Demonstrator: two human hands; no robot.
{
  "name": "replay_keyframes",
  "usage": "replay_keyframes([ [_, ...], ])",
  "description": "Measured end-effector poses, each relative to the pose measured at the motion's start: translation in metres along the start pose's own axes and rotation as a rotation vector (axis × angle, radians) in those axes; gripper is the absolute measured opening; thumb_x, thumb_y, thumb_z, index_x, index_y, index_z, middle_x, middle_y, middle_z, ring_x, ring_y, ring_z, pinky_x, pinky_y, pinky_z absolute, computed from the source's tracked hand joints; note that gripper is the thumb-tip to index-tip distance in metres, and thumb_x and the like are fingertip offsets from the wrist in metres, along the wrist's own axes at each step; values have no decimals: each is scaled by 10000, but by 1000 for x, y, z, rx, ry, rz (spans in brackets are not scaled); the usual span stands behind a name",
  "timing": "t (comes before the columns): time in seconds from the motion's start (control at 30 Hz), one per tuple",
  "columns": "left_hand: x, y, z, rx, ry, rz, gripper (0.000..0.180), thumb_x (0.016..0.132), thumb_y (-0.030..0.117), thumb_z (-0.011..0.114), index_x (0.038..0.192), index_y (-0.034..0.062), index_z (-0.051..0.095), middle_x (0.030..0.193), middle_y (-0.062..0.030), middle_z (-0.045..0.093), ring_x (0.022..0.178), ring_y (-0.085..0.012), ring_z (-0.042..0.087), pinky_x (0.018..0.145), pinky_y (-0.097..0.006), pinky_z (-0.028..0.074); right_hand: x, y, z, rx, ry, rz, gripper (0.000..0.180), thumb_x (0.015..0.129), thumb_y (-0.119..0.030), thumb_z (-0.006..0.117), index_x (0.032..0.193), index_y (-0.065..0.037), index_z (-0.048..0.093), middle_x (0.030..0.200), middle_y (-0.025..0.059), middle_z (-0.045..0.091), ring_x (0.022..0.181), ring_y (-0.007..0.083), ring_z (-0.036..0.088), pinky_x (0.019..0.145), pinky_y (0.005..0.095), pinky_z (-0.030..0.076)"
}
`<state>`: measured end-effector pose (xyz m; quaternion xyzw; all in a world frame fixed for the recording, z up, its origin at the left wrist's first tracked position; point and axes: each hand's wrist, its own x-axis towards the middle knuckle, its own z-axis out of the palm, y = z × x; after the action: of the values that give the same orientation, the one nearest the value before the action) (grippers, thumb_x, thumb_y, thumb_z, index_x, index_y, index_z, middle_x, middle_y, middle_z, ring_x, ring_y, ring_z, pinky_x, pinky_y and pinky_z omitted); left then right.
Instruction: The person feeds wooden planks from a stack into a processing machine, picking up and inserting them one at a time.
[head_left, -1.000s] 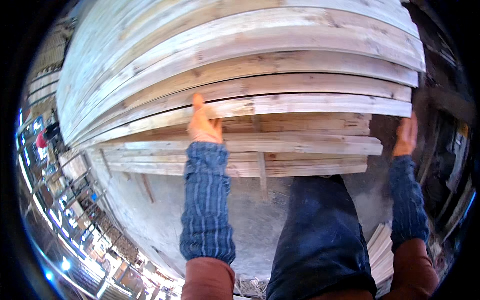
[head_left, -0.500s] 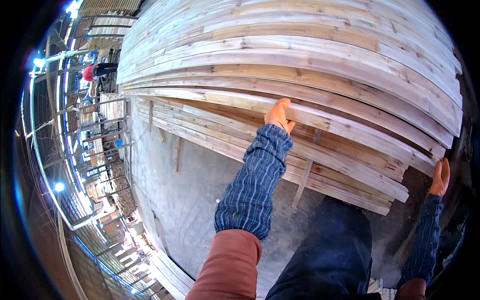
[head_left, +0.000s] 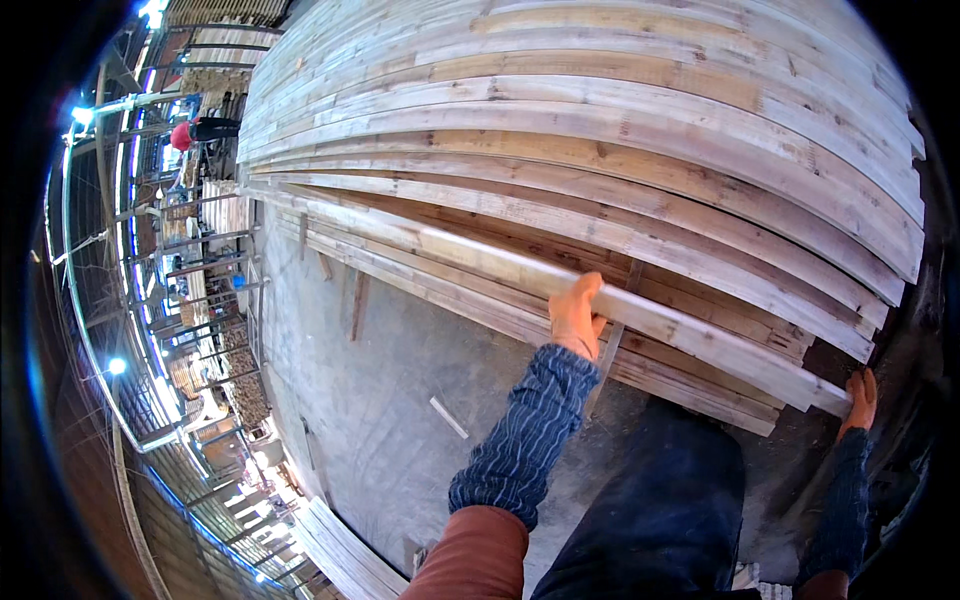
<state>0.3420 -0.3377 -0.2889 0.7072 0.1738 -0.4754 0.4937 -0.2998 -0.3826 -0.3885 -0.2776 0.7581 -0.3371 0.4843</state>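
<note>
A long, pale wooden board (head_left: pixel 700 338) slants across the front of the lumber pile, its near edge tipped up. My left hand (head_left: pixel 577 318) is closed around it near mid-length, with the thumb and fingers over its upper edge. My right hand (head_left: pixel 859 402) cups the board's right end, its fingers upright against it. Behind lies the big layered stack of boards (head_left: pixel 640 130), its front rows stepping down in curved lines. Below the held board, a lower row of boards (head_left: pixel 430 270) rests on thin crosspieces. The board's far left end blends into the stack.
Grey concrete floor (head_left: pixel 370 400) stretches at the left front, with a small pale wood strip (head_left: pixel 449 418) on it. My dark-trousered leg (head_left: pixel 650 500) is beside the lower boards. A person in red (head_left: pixel 182 137) stands far left, near racks of timber (head_left: pixel 225 215). More planks (head_left: pixel 345 550) lie lower left.
Both hands have moved toward me with the board, drawing it away from the stack's front row and out over the lower boards. More of the pale strip on the floor shows.
</note>
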Motion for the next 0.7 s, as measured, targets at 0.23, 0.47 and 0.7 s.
replay_keyframes([
  [0.23,62,-38,-35,266,95,-37,410,902,161,712,1296,80,634,1193,-129,615,922,-264,629,818,-387,556,6,94,-11,6,-38,107,557,987,-157,678,1508,-77,499,1507,138,530,1405,285,493,1168,414,420],
  [0.47,88,-81,-32,191,339,25,787,888,489,703,1526,178,363,1463,-168,482,1256,-314,506,1016,-491,466,73,244,-26,43,162,83,641,923,82,602,1529,-69,457,1560,134,481,1431,269,455,1170,415,383],
  [0.7,104,-112,-46,-265,-2,-18,915,897,640,677,1612,231,278,1597,-159,373,1444,-327,367,1111,-541,417,21,248,15,-391,151,22,559,1004,-145,591,1537,-82,433,1434,161,571,1235,305,584,1053,377,454],
])
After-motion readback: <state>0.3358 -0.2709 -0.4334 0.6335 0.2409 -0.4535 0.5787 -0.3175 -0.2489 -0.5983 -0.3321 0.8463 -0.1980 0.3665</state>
